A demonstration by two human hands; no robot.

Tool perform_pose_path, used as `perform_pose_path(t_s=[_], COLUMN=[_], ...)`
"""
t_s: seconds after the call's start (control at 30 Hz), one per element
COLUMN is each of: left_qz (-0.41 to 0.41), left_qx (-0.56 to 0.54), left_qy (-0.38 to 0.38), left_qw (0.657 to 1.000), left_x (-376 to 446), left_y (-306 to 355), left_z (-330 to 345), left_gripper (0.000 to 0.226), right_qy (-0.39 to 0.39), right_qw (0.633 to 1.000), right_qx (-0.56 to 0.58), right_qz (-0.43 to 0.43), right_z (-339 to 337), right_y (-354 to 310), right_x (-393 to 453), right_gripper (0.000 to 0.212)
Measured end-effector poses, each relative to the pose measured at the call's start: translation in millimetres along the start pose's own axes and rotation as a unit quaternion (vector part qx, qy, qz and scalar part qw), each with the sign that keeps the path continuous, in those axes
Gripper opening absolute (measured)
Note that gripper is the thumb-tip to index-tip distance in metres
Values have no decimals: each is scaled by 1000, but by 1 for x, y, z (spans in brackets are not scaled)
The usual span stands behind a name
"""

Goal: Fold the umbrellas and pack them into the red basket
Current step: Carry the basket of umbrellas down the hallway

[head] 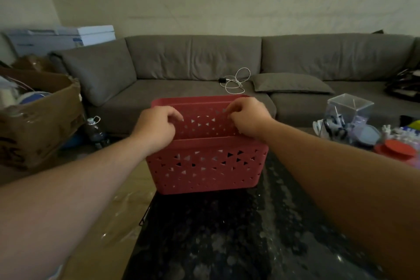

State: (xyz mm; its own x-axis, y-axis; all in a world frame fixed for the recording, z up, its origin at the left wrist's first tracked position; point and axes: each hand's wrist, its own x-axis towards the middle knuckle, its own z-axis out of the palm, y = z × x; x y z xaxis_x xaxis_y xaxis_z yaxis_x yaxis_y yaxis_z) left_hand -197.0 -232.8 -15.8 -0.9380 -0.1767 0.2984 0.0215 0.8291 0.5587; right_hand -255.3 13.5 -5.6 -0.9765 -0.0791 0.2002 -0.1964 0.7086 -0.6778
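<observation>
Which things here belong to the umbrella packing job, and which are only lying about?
Job:
- red basket, on the dark table
- left hand and right hand, both gripping its sides
No umbrella shows.

Lying about:
- white cable on the sofa
- cardboard box
- water bottle
- clear container
- red lid

Red basket [205, 166]: rectangular plastic container, walls perforated with rows of small triangular cut-outs, solid band along the rim. It stands upright at the far edge of the dark speckled table [227, 234], long side facing the camera, opening upward. The visible part of the interior shows only the perforated far wall; the bottom cannot be seen. The left hand [156, 127] and right hand [246, 117], fingers curled, are at the rim near either end. No umbrellas are visible.
</observation>
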Motion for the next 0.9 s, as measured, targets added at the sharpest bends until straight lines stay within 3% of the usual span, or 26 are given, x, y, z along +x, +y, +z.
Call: perform_pose_path(t_s=[0.1, 0.2, 0.27, 0.4, 0.5, 0.6, 0.67, 0.73, 0.83, 0.9], left_qz=[51, -10, -93, -241, -282, -273, -213, -178, -174, -186], left_qx=[84, 100, 75, -80, -31, 35, 164, 253, 263, 232], left_qy=[35, 44, 23, -130, -176, -147, -134, -128, -101, -70], left_qw=[995, 994, 993, 958, 943, 950, 954, 942, 943, 952], left_x=[-7, 1, 6, 24, 53, 72, 75, 66, 51, 41], left_y=[-21, -44, -48, -48, -51, -50, -47, -44, -35, -25], left_z=[-13, -25, -25, -20, -21, -16, -12, -9, -24, -41], left_gripper=[40, 34, 41, 31, 25, 16, 21, 34, 38, 37], right_qy=[86, 92, 36, -125, -236, -199, -171, -199, -214, -176], right_qw=[996, 993, 992, 978, 943, 948, 969, 962, 948, 959], right_qx=[4, -50, -52, 63, 118, 103, -15, -148, -220, -188], right_qz=[-12, 51, 105, 157, 205, 225, 180, 117, 90, 120], right_z=[-27, -45, -44, -34, -40, -37, -34, -34, -49, -70], right_y=[19, 52, 70, 82, 81, 72, 60, 47, 29, 10], right_x=[-17, -20, -14, 14, 45, 65, 69, 62, 53, 44], right_gripper=[26, 26, 30, 23, 25, 21, 23, 25, 7, 17])
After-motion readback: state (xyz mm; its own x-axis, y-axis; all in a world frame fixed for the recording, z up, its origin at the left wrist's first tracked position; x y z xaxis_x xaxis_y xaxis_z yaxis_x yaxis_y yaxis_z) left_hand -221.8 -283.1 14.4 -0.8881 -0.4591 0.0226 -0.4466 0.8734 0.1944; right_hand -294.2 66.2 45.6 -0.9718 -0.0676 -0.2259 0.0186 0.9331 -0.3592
